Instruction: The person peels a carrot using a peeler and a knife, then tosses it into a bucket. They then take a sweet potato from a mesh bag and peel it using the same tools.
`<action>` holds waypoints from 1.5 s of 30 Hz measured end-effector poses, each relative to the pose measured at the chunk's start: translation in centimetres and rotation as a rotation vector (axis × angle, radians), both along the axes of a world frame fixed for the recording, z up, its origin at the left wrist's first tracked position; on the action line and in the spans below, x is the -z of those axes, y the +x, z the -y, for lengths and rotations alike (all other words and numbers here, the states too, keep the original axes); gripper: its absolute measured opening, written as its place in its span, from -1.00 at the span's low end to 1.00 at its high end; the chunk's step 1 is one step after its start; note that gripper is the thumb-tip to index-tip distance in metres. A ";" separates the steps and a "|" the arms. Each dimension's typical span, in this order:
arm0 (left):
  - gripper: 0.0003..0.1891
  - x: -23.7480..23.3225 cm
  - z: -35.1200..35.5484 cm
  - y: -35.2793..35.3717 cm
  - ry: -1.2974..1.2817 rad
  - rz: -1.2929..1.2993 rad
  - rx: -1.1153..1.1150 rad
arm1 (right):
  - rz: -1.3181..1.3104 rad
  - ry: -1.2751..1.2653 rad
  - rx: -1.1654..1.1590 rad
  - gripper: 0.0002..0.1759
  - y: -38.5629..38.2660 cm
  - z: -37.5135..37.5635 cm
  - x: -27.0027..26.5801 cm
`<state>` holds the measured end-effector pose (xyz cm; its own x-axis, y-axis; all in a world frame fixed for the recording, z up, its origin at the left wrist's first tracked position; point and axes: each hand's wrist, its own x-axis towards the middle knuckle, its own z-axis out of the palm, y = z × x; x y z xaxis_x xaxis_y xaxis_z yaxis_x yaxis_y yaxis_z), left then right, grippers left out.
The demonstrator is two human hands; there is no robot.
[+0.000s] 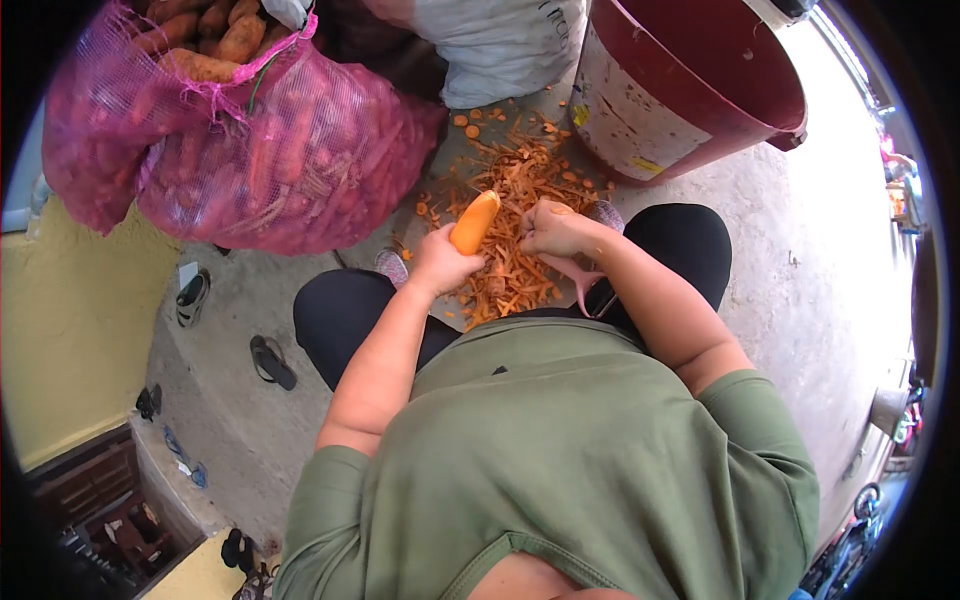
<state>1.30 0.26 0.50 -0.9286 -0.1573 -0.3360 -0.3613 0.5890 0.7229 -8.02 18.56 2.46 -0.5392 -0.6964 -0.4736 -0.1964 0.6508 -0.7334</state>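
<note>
A peeled orange carrot (pixel 476 222) points up and away from me, with its near end wrapped in my left hand (pixel 445 262). My right hand (pixel 556 230) is closed around a pink Y-shaped peeler (pixel 577 278), whose forked head hangs below the fist toward my lap. Bits of orange peel stick to this hand and wrist. The peeler is apart from the carrot. Beneath both hands, a heap of carrot peelings (pixel 520 170) with round cut ends is spread over the floor between my feet.
A pink mesh sack (pixel 290 160) full of carrots stands at the front left. Beside it is a white sack (pixel 510 45). A large dark red bucket (pixel 640 110) stands at the front right. Sandals, including a black flip-flop (pixel 272 362), lie on the concrete floor (pixel 790 260).
</note>
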 end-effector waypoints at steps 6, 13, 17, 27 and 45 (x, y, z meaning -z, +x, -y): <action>-0.54 -1.6 -1.1 0.2 -0.049 -0.006 0.152 | -0.149 0.095 -0.093 -0.66 -0.1 0.7 2.7; -0.65 -0.9 -1.4 -0.9 0.700 0.229 0.110 | -0.045 0.261 -0.124 -0.60 0.1 0.2 7.9; -0.63 -0.4 -0.2 -0.5 0.949 0.189 -0.063 | -0.033 0.130 0.142 -0.67 -1.7 -0.8 7.5; -0.57 1.7 -1.7 -1.2 0.402 -0.013 -0.006 | -0.166 0.180 0.024 -0.67 0.7 1.6 0.1; -0.66 0.3 -1.0 -1.1 1.259 0.303 -0.377 | 0.404 -0.177 0.687 -0.79 -2.3 -0.5 5.2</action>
<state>0.21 1.28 0.25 -0.7617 0.1802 -0.6224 -0.5933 -0.5802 0.5580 -10.35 19.09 -2.71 -0.6838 -0.3555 -0.6372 0.5062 0.3978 -0.7652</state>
